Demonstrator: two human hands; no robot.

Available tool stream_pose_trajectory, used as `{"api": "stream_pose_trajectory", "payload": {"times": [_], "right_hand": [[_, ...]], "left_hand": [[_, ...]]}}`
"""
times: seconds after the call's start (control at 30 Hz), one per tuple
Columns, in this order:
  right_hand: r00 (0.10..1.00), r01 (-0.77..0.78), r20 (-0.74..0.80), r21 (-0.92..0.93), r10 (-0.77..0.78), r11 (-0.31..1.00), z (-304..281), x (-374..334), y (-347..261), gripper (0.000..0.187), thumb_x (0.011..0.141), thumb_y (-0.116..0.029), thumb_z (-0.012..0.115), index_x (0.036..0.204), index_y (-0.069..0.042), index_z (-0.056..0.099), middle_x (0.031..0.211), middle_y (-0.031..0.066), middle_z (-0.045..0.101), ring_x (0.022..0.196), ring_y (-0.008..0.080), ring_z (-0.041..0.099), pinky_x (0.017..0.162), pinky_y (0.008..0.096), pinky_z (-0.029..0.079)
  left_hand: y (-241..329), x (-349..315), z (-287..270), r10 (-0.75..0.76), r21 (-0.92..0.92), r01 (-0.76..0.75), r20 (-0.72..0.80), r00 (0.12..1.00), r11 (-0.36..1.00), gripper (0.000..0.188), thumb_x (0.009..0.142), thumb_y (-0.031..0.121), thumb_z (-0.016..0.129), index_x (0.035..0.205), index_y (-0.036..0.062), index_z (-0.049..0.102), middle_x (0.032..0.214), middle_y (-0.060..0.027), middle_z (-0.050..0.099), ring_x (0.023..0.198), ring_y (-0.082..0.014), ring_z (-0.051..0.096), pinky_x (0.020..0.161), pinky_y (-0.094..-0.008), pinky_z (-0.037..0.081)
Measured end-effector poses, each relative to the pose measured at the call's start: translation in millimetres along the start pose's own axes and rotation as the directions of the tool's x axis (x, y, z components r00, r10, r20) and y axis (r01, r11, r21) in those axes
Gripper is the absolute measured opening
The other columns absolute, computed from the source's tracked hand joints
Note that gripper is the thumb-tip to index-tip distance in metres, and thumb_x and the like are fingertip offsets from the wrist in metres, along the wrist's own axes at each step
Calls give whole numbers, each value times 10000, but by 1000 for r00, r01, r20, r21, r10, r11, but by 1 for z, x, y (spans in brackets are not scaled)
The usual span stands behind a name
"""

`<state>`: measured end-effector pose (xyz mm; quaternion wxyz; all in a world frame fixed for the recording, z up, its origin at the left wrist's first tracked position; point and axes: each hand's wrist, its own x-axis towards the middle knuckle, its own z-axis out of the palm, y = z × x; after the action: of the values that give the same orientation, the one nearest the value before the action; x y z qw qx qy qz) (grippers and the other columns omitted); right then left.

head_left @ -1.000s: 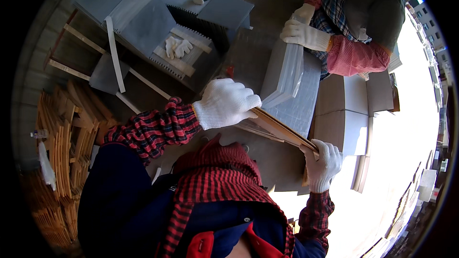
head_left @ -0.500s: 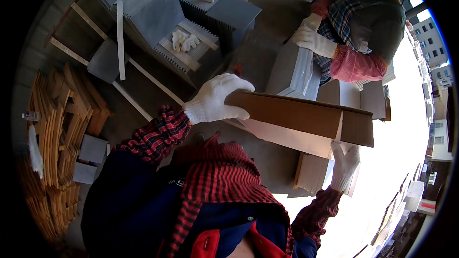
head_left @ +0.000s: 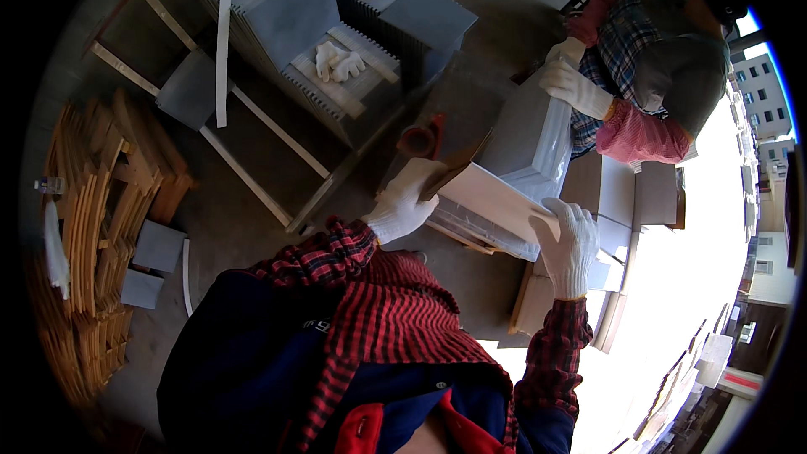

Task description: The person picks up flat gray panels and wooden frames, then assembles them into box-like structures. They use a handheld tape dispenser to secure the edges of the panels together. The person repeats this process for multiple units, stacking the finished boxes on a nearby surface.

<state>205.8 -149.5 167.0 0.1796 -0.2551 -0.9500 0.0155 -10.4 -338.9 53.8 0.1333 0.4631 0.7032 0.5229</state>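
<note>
Brown-and-white cardboard [head_left: 498,193] is held out in front of the person, gripped at its left end by the left hand [head_left: 408,203] and pinched at its right end by the right hand [head_left: 568,245]. Its long axis is stretched from hand to hand, the right end slanted nearer the person; a brown flap [head_left: 461,161] is raised beside the left hand. The space beyond is taken up by grey panels [head_left: 531,130], held by a co-worker's hands [head_left: 575,87]. A red tape dispenser [head_left: 422,138] is seen near the left hand. Loose gloves [head_left: 339,62] are laid on a grey stack [head_left: 290,13]. The cardboard's far side is hidden; the ground at right is washed out by glare.
</note>
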Motion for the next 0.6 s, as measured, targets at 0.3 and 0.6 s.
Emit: {"api": "stream_pose_trajectory", "payload": {"times": [0.3, 0.6], "right_hand": [[997, -44, 65, 49, 41, 998, -3, -3, 5, 506, 917, -453, 614, 1264, -85, 629, 1176, 143, 659, 1102, 341, 609, 964, 476, 427], [992, -97, 80, 29, 95, 995, -14, -1, 6, 510, 972, -521, 541, 1259, -110, 631, 1264, 115, 645, 1212, 326, 569, 1040, 472, 397]], "left_hand": [[1, 11, -29, -73, -373, 360, 601, 796, 855, 763, 830, 188, 714, 1515, 43, 413, 1445, -181, 534, 1320, -282, 528, 1110, -363, 389], [-58, -10, -28, 140, -472, 246, 643, 753, 846, 602, 864, 61, 695, 1431, -17, 506, 1408, -145, 585, 1276, -213, 580, 1046, -312, 466]]}}
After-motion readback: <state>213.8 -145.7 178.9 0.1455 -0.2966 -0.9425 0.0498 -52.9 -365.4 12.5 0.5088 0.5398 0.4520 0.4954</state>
